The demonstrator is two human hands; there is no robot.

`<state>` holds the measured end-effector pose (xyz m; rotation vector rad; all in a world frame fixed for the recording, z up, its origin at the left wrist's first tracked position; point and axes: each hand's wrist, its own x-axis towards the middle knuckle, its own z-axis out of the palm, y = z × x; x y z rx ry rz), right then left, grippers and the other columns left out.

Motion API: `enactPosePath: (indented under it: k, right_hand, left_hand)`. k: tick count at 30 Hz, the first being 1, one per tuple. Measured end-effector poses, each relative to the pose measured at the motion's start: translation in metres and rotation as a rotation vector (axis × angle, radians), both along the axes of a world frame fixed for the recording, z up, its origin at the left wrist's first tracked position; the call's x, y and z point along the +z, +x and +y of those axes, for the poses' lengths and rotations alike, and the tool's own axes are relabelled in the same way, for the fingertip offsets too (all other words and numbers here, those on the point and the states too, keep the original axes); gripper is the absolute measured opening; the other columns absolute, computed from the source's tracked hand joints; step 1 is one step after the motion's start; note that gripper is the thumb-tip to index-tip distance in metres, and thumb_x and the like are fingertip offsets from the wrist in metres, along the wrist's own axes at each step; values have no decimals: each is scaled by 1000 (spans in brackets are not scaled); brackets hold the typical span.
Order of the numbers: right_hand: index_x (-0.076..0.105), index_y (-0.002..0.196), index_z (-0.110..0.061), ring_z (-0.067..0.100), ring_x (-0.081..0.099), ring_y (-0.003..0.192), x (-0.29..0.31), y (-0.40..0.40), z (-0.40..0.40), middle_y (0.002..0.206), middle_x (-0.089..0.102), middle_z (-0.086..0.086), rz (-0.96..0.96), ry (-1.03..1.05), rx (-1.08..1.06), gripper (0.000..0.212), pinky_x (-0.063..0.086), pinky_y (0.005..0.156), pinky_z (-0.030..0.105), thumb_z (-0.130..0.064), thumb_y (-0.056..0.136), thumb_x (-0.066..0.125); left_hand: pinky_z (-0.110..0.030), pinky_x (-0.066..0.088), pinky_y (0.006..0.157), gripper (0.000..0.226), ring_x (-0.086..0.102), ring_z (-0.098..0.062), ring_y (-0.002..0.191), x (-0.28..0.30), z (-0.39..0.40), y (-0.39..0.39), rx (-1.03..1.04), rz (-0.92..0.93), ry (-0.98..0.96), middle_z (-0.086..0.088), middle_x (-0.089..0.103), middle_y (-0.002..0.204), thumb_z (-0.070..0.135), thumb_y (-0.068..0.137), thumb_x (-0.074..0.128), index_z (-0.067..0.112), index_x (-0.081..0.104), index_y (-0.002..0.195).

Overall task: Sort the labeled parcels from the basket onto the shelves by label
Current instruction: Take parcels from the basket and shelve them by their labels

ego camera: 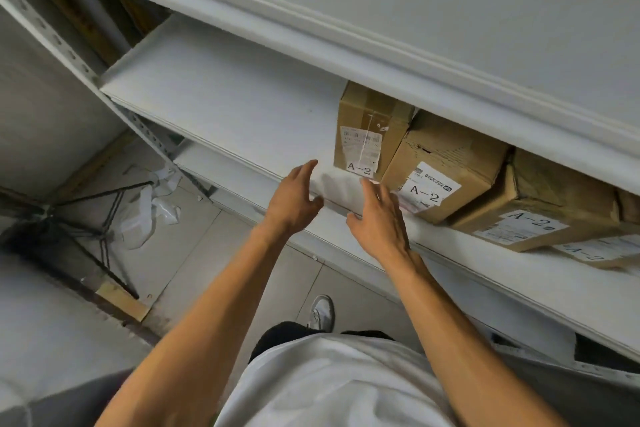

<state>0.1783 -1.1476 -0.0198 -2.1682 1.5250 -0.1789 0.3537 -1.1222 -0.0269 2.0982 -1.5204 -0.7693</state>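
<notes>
A white soft parcel lies at the front edge of the white metal shelf, just left of an upright brown cardboard box labelled A-2. Both hands flank it — left hand and right hand, fingers spread, relaxed; contact with the parcel cannot be told. More A-2 cardboard boxes stand rightward.
</notes>
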Motion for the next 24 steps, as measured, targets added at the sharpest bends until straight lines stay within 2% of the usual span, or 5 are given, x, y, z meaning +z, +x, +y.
enactPosePath:
  k: [2, 6, 12, 18, 24]
  right_hand:
    - [30, 150, -16, 35, 40, 132, 0, 15, 3, 148, 40, 16, 18, 11, 63, 68, 46, 99, 44, -25, 92, 64]
    - [30, 150, -17, 33, 39, 133, 4, 63, 35, 149, 38, 14, 10, 34, 313, 67, 42, 102, 44, -28, 93, 63]
    - [31, 151, -15, 33, 39, 130, 16, 119, 146, 147, 40, 13, 42, 33, 793, 67, 39, 106, 44, -28, 92, 59]
    - [31, 152, -13, 35, 39, 131, 34, 122, 280, 145, 42, 14, 70, 26, 1209, 70, 39, 107, 45, -29, 91, 62]
    - [44, 144, -14, 42, 49, 119, 47, 101, 445, 133, 52, 20, 25, 98, 1666, 61, 45, 97, 45, -27, 88, 64]
  left_hand:
    - [-42, 38, 109, 72, 38, -30, 139, 0, 25, 7, 20, -76, 48, -9, 35, 156, 25, 92, 65, 18, 28, 154]
    - [-43, 40, 108, 70, 40, -34, 136, 5, 106, 30, 209, -168, 143, -9, 36, 155, 30, 93, 62, 19, 29, 153]
    - [-41, 37, 112, 68, 39, -30, 137, 15, 280, 24, 666, -164, 238, -7, 39, 152, 33, 91, 62, 19, 33, 151]
    - [-44, 36, 112, 67, 40, -34, 135, 35, 462, -42, 1127, -155, 257, -10, 39, 151, 32, 90, 63, 15, 37, 149]
    - [-40, 33, 112, 65, 40, -33, 135, 48, 618, -160, 1639, -91, 287, -12, 40, 150, 27, 90, 65, 12, 40, 148]
